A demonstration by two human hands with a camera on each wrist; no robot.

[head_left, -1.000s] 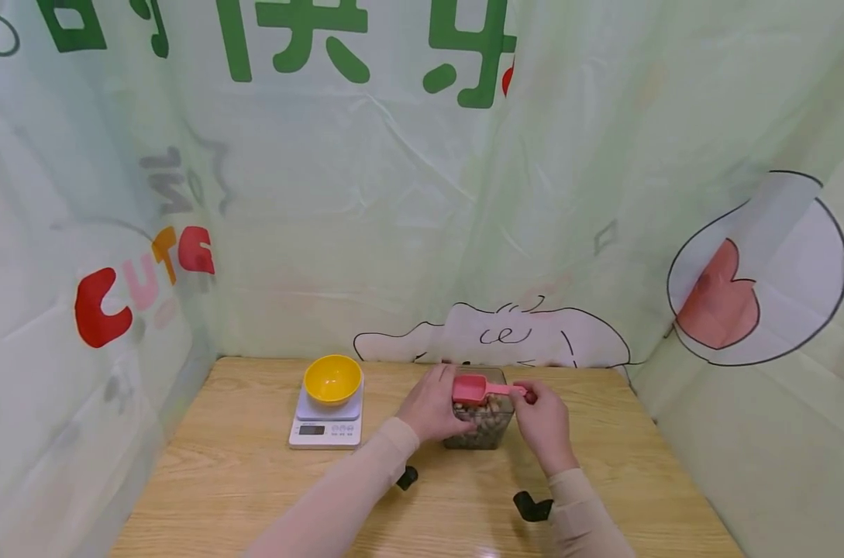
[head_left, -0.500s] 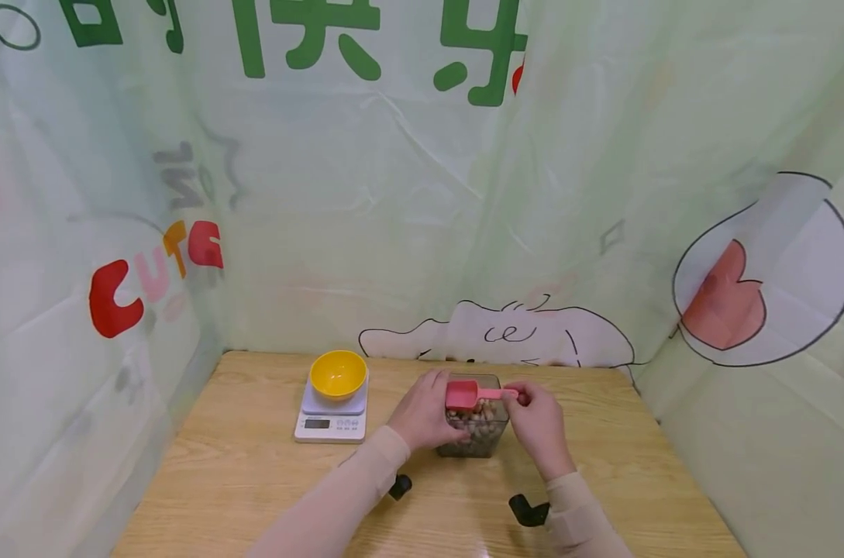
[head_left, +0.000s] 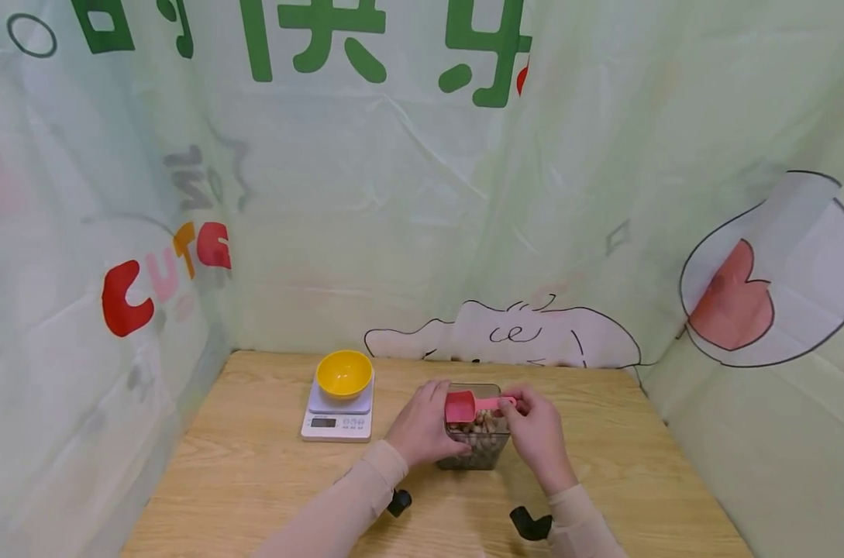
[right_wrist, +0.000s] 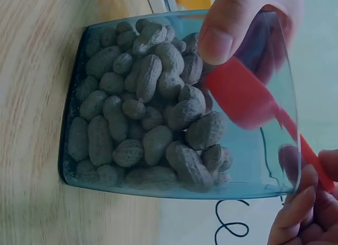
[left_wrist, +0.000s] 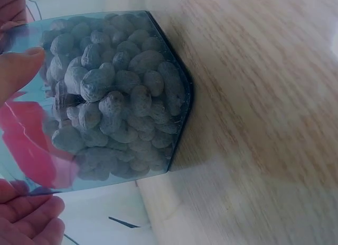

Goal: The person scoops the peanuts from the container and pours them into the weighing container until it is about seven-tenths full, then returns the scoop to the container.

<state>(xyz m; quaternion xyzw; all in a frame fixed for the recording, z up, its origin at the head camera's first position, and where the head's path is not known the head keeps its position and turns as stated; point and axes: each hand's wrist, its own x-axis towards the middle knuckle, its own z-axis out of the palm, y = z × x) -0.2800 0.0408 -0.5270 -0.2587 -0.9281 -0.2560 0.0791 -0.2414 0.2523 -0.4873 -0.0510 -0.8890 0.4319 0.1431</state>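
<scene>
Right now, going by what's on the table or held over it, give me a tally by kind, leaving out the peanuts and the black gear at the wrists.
Kitchen scale: 1
Yellow bowl: 1
Clear container: 1
Red scoop: 1
Total: 4

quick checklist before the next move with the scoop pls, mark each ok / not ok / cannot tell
1. Right grip holds the scoop by its handle: ok.
2. Left grip holds the clear container: ok.
3. Peanuts available in the container, below the scoop's bowl end: ok.
4. Scoop loaded: not ok, no peanuts show in it.
5. Yellow bowl set on the scale: ok.
6. Scale display at zero: cannot tell, too small to read.
</scene>
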